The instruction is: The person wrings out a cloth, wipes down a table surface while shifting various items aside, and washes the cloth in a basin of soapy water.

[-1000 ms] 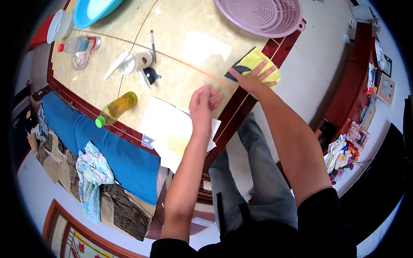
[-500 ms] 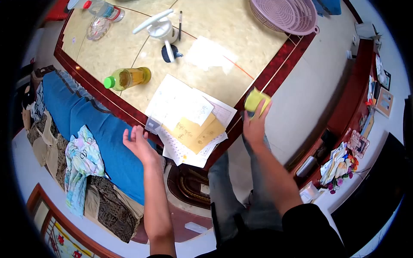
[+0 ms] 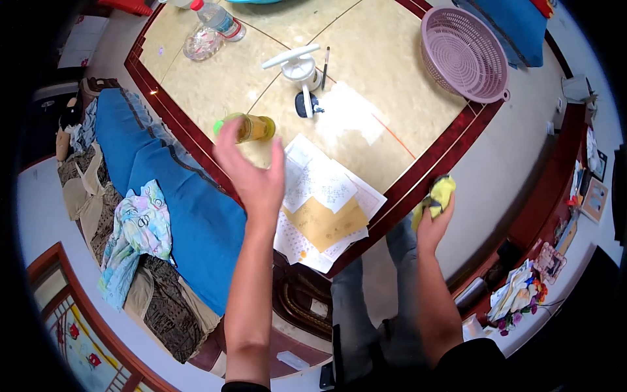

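Note:
My left hand (image 3: 251, 170) reaches over the table with thumb and fingers spread apart, holding nothing. Just beyond it lies a bottle of yellow-brown drink (image 3: 260, 129) with a green cap, partly hidden by the fingers. My right hand (image 3: 436, 225) is closed around a crumpled yellow cloth (image 3: 442, 194) with dark patches, off the table's right edge. Between the hands, white sheets of paper (image 3: 320, 179) and a brown envelope (image 3: 330, 225) overlap at the table corner.
On the tiled table (image 3: 385, 52) are a white handled gadget (image 3: 300, 68), a pen (image 3: 325, 67), a red-capped bottle (image 3: 219, 21), a clear dish (image 3: 204, 43) and a pink basket (image 3: 465, 55). A blue-covered sofa (image 3: 176, 202) stands at left, a dark red cabinet (image 3: 522, 215) at right.
My left hand has moved forward from the table edge toward the green-capped bottle. My right hand has drawn away from the table edge with the yellow cloth, now more crumpled. The view has shifted.

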{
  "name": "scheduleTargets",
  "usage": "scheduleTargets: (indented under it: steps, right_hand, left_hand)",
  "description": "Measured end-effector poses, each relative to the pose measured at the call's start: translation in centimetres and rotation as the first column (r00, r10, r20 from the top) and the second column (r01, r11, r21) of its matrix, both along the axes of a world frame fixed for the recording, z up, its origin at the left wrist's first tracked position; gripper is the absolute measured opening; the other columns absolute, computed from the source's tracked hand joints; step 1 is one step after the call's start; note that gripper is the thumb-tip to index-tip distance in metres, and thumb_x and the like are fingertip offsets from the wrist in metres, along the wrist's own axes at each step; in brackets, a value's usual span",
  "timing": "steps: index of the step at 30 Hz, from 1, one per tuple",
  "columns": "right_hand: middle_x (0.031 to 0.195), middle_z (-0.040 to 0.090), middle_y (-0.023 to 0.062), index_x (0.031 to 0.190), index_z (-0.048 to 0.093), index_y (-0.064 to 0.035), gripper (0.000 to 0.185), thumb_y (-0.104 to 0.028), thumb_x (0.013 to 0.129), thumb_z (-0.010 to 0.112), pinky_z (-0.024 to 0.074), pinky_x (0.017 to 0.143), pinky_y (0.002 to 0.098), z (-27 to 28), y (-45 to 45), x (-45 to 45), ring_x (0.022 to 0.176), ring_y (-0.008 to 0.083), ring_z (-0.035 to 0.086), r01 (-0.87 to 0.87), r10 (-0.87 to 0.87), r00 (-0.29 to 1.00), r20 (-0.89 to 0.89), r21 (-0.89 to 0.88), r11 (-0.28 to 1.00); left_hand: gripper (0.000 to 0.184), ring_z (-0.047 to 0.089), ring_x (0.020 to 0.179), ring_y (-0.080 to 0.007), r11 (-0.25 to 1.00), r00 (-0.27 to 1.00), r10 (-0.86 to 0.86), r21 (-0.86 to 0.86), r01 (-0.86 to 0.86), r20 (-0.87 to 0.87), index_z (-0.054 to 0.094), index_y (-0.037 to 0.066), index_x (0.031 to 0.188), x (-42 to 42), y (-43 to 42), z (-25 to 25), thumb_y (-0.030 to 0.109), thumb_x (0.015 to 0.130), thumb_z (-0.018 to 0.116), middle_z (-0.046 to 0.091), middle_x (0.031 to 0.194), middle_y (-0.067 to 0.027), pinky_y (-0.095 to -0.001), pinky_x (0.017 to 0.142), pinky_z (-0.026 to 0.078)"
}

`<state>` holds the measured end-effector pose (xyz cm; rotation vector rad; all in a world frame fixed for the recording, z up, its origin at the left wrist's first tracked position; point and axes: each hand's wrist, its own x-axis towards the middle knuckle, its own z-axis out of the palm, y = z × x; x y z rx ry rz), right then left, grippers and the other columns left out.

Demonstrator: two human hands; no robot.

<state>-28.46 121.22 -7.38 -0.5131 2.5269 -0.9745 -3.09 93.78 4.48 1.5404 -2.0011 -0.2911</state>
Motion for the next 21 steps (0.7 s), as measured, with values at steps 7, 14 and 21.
scheduleTargets:
  steps: [7,14,21]
  right_hand:
    - [0.163,-0.030,0.0332,0.162,-0.026,-0.0199,0.136,-0.069,0.080,0.071,0.0288,0.115,0.0700,-2.4,-10.5,-2.0,0.150,0.0632,0.011,-0.154,-0.155,0.917,0.366,0.687,0.710]
    - [0.160,-0.037,0.0329,0.161,-0.029,-0.0166,0.144,-0.082,0.075,0.067,0.0280,0.115,0.0708,-3.8,-10.6,-2.3,0.150,0.0620,0.015,-0.188,-0.150,0.914,0.378,0.720,0.668]
    - [0.157,-0.041,0.0340,0.159,-0.031,-0.0128,0.142,-0.084,0.079,0.061,0.0251,0.118,0.0690,-3.4,-11.6,-3.2,0.153,0.0593,0.010,-0.312,-0.131,0.886,0.445,0.780,0.542]
  left_hand:
    - [0.053,0.064,0.105,-0.0247,0.835,0.927,0.273,0.541,-0.095,-0.258,0.054,-0.001,0.135,-6.8,-3.1,-7.2,0.021,0.093,0.077,0.062,0.124,-0.0174,-0.0372,0.094,0.051]
    - [0.043,0.072,0.098,-0.0290,0.692,0.956,0.289,0.700,-0.178,-0.043,0.062,0.001,0.123,-8.4,-6.1,-13.1,0.032,0.095,0.071,0.074,0.107,-0.0149,-0.0416,0.088,0.054]
    - [0.027,0.071,0.071,-0.0158,0.707,0.880,0.332,0.707,0.006,-0.339,0.061,-0.006,0.120,-10.9,-5.0,-12.2,0.017,0.106,0.057,0.074,0.091,-0.0124,-0.0290,0.065,0.059]
